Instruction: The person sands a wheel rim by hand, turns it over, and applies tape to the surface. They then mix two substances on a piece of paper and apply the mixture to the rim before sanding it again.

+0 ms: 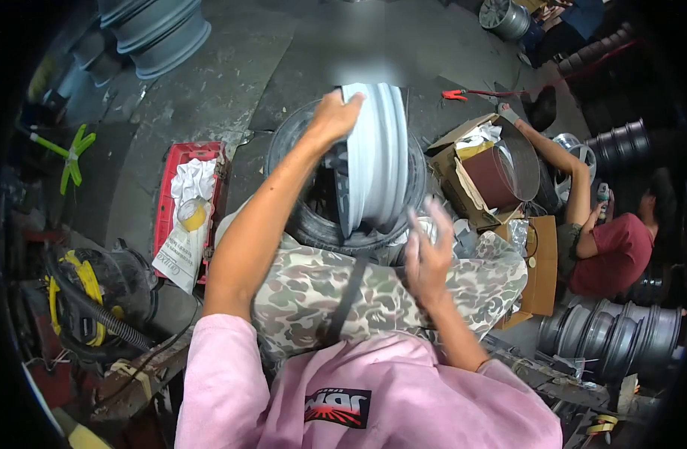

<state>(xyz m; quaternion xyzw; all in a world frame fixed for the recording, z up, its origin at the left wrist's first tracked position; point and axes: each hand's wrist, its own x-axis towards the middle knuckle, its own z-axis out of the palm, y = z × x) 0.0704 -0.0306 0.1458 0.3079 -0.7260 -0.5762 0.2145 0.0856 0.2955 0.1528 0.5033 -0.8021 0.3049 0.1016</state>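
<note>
Gripping the upper edge of a silver wheel point(381, 161), the left hand point(337, 116) has its fingers closed on the metal. The wheel stands upright over a black tire point(306, 223) lying flat. The right hand point(429, 262), partly blurred, is near the wheel's lower side, fingers loosely spread. A red crate point(163, 206) lies left; an opened cardboard box point(453, 183) sits right.

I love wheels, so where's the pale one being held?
In the head view, the pale wheel is near the middle, on edge over a black tyre, with the left hand gripping its top edge.
</note>
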